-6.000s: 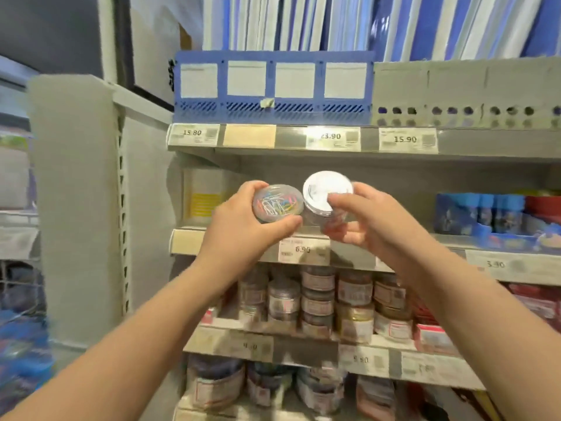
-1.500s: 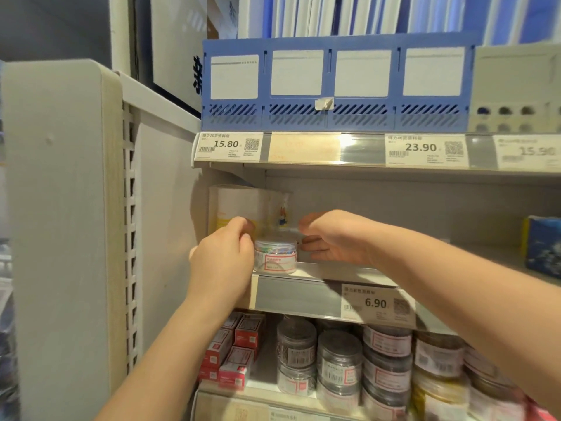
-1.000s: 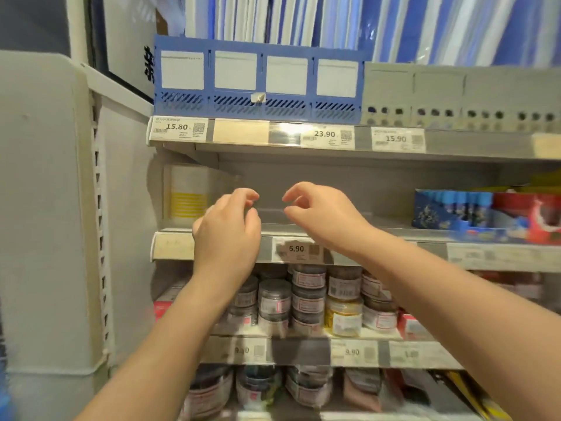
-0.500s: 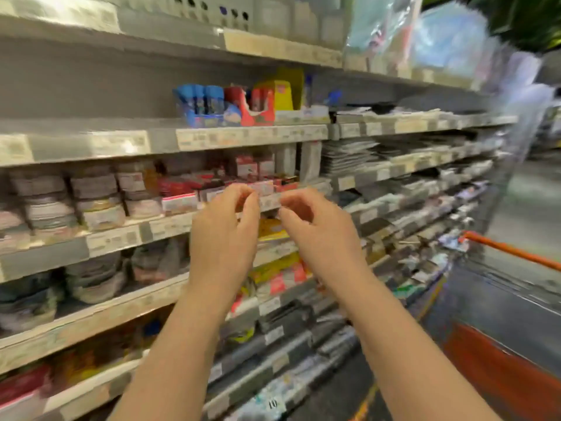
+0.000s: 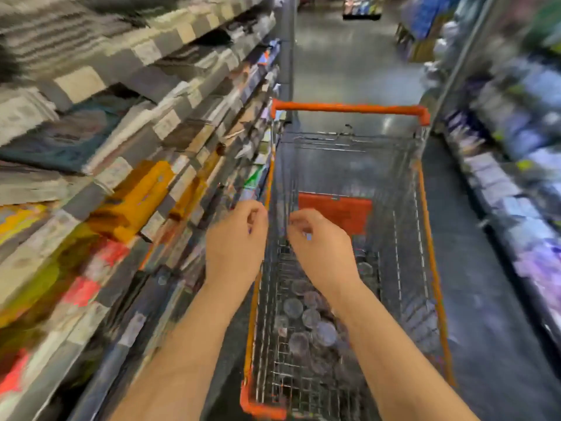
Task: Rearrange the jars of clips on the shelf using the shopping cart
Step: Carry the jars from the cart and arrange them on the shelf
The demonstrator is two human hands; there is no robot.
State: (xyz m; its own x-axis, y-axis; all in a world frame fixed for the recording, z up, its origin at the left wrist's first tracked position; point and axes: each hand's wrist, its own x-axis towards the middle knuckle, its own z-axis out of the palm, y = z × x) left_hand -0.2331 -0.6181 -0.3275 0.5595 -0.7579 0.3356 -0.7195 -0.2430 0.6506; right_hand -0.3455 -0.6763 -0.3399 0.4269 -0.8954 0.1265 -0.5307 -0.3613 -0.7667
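Grips: left grip loosely curled, empty | right grip same, above jars in cart

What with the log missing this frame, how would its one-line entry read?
view: facing shopping cart | left hand: empty, fingers loosely curled | right hand: empty, fingers loosely curled | jars of clips: in cart

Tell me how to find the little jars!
Find the wire shopping cart with orange edges in the aisle between the shelves. On its floor, at the near end under the right hand, lies a heap of small jars. They alone are round with pale lids; the orange panel beyond them is flat.
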